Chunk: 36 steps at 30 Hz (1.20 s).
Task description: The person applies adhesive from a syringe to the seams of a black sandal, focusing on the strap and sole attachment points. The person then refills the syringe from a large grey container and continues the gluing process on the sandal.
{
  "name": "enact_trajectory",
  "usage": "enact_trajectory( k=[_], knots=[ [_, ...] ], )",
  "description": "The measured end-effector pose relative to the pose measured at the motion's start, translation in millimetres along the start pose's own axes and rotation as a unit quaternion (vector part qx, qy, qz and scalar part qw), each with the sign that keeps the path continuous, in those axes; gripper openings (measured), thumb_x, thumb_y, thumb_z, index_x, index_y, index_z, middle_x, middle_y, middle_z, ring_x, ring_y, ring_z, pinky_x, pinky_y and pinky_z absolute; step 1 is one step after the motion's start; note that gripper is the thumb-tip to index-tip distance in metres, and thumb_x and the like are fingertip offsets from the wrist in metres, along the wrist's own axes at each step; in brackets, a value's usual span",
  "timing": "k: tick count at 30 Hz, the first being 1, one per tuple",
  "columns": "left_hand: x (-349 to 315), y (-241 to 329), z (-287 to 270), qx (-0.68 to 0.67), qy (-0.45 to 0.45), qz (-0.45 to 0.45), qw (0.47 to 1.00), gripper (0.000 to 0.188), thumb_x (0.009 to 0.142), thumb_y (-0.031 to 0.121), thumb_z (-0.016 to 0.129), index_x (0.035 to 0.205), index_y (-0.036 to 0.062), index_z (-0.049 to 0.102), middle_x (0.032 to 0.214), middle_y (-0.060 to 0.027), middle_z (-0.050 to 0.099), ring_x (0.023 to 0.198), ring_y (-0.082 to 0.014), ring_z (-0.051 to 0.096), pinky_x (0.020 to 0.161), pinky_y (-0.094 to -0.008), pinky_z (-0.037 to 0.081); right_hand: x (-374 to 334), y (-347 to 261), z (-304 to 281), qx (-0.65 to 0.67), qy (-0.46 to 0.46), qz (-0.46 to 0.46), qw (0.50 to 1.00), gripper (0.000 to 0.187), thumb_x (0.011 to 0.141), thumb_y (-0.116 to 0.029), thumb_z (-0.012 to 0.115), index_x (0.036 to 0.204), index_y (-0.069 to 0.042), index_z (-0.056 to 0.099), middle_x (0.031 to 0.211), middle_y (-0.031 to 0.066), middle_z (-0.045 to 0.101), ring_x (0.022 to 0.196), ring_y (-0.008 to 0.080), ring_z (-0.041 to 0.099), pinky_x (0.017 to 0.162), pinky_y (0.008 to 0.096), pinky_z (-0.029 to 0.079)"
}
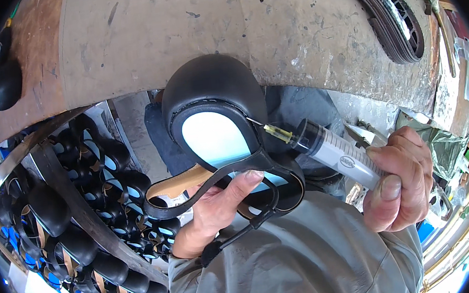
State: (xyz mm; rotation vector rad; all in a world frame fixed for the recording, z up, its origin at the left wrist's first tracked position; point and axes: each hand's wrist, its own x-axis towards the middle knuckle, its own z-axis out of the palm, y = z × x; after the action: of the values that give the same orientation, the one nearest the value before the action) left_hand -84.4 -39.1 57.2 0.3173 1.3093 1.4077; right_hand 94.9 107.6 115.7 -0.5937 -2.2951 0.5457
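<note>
A black leather shoe upper (212, 84) with a rounded toe is turned underside up in the middle. Its light-blue and white bottom (211, 134) faces me, and a tan-lined strap (176, 186) loops out to the left. My left hand (217, 208) grips the shoe from below, thumb over the strap; the other fingers are mostly hidden behind it. In my right hand (399, 182) is a clear syringe (341, 151), tilted up to the left. Its thin needle with a yellow hub (277, 133) points at the bottom's right edge; whether it touches I cannot tell.
Beyond the shoe lies a worn workbench (152, 36), with stacked brown soles (391, 21) at its far right. Many similar black shoes (50, 207) fill a rack at left. A dark shoe (8, 83) rests at the bench's left end. A wooden-handled tool (440, 22) lies at right.
</note>
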Motion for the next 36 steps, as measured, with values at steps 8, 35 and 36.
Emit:
enact_trajectory(
  k=[8,35,36],
  knots=[
    [-2.0,3.3,3.3,-0.030,0.003,-0.007,1.000,0.015,0.078,0.001,0.070,0.092,-0.0010,0.066,0.085,-0.0059,0.067,0.076,-0.0095,0.062,0.069,-0.0220,0.049,-6.4,-15.5,-5.2,-0.008,-0.037,0.083,0.996,0.026,0.084,-0.014,0.042,0.080,0.008,0.056,0.060,0.0134,0.051,0.048,0.0202,0.044,0.048,0.0362,0.036],
    [-1.1,13.1,14.5,-0.024,0.009,-0.006,1.000,0.016,0.080,0.004,0.070,0.095,-0.0010,0.065,0.084,-0.0034,0.065,0.073,-0.0076,0.058,0.067,-0.0206,0.046,-11.2,-7.6,6.8,-0.029,0.050,0.009,0.998,0.022,0.079,-0.010,0.047,0.077,0.010,0.056,0.046,0.0059,0.047,0.032,0.0114,0.034,0.035,0.0284,0.026],
    [-1.3,13.2,14.7,-0.028,0.009,-0.007,1.000,0.016,0.080,0.004,0.070,0.095,-0.0010,0.065,0.084,-0.0036,0.066,0.074,-0.0077,0.059,0.067,-0.0206,0.046,-11.5,-7.2,7.1,-0.030,0.052,0.008,0.998,0.022,0.079,-0.011,0.047,0.076,0.010,0.056,0.046,0.0058,0.047,0.032,0.0115,0.034,0.035,0.0285,0.026]
  ],
)
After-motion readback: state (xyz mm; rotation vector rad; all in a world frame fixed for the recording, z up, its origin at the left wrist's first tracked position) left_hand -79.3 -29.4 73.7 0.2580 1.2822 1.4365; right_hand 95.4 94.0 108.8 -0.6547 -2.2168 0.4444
